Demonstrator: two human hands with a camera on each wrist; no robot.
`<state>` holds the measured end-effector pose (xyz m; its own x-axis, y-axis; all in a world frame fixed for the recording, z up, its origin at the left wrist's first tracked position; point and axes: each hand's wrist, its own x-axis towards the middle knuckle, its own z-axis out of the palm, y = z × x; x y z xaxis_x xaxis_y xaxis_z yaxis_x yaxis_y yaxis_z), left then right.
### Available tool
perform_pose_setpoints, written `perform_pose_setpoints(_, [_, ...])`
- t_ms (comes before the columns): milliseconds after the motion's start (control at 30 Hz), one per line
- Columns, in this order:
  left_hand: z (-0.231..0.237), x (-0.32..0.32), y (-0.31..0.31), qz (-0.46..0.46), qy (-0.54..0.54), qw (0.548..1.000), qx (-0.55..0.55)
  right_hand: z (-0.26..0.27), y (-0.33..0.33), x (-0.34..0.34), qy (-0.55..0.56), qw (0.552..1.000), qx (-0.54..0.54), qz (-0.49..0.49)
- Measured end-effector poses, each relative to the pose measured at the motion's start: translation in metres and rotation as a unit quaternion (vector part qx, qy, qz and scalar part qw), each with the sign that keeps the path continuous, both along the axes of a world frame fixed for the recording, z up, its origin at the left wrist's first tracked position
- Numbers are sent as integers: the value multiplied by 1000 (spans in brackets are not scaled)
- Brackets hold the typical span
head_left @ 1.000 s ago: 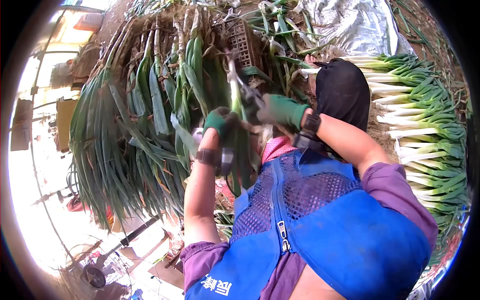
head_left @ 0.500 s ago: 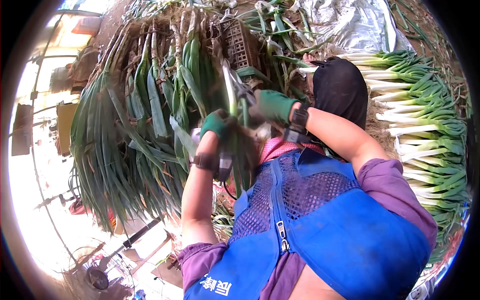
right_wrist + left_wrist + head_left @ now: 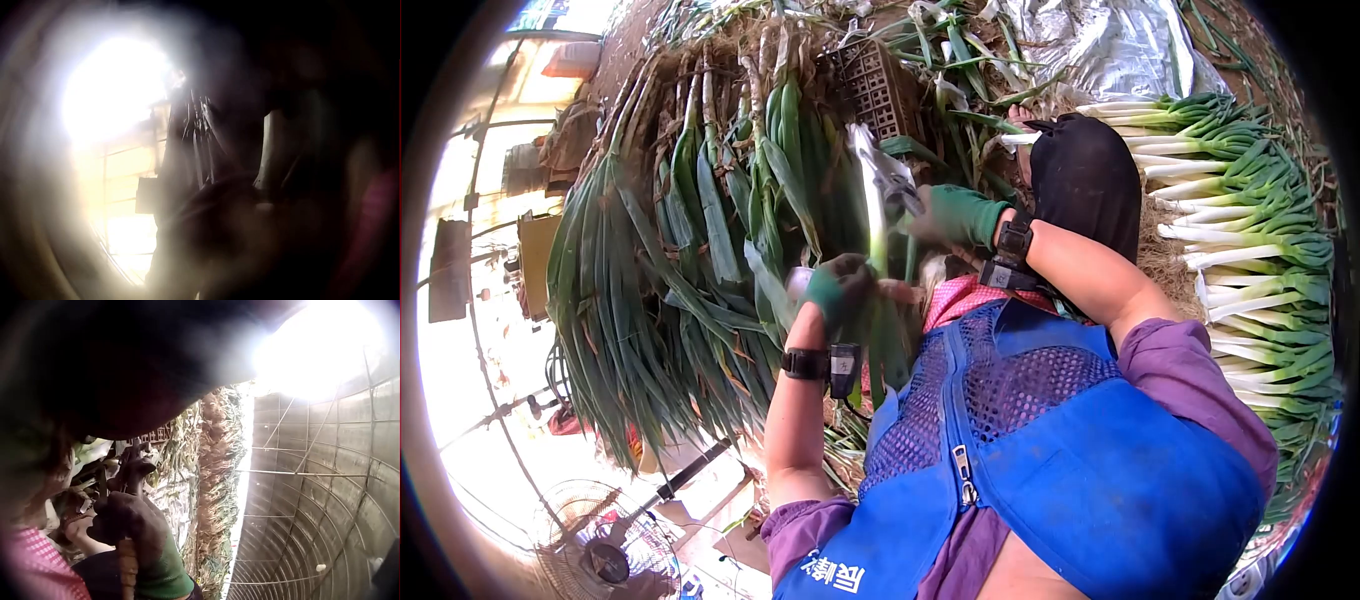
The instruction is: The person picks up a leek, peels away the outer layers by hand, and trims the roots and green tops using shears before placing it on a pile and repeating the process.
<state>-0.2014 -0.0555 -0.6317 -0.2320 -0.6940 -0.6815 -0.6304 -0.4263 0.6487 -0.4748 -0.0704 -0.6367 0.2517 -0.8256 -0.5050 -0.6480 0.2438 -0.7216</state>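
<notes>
My left hand [image 3: 840, 288], in a green glove with a darkened palm, grips a long green onion [image 3: 874, 215] around its lower stalk. Its white shank points away from me, and the leaves hang toward my lap. The gloved right hand [image 3: 956, 215] holds a grey-black hand tool [image 3: 894, 186] close against the white shank. In the left wrist view the right hand [image 3: 134, 525] has its fingers curled round that tool, with a tan handle-like piece [image 3: 128, 569] below the fist. The right wrist view is dark and blurred, and I cannot tell the tool's exact kind.
Untrimmed green onions [image 3: 650, 270] lie in a thick heap on the left. A brown plastic crate [image 3: 880, 88] stands ahead. Cleaned onions [image 3: 1225, 250] lie in a row at right, white ends inward. Silvery sheeting [image 3: 1110, 50] is at the back; a fan [image 3: 605, 560] stands lower left.
My left hand has drawn back toward my body, and more of the white shank shows above it. The right hand and tool have stayed beside the shank, shifting only slightly.
</notes>
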Motion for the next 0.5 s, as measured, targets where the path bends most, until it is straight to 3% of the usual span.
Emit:
perform_pose_setpoints(100, [4, -3, -1, -9, -22, 1000, 4, 10, 2, -6, 12, 999, 31, -18])
perform_pose_setpoints(300, [26, 5, -6, 126, 188, 967, 116, 2, 2, -15, -33, 999, 40, -1])
perform_pose_setpoints(400, [11, 12, -7, 51, 73, 992, 86, -3, 0, -15, -14, 998, 43, -51])
perform_pose_setpoints(433, [9, 8, -1, 74, 105, 983, 129, -7, -3, -17, -14, 997, 40, -57])
perform_pose_setpoints(467, [0, 2, 3, 23, 48, 993, 106, -10, -5, -18, -15, 997, 38, -64])
perform_pose_setpoints(500, [-3, -6, 2, -87, -60, 993, 43, -10, -5, -18, -17, 998, 26, -47])
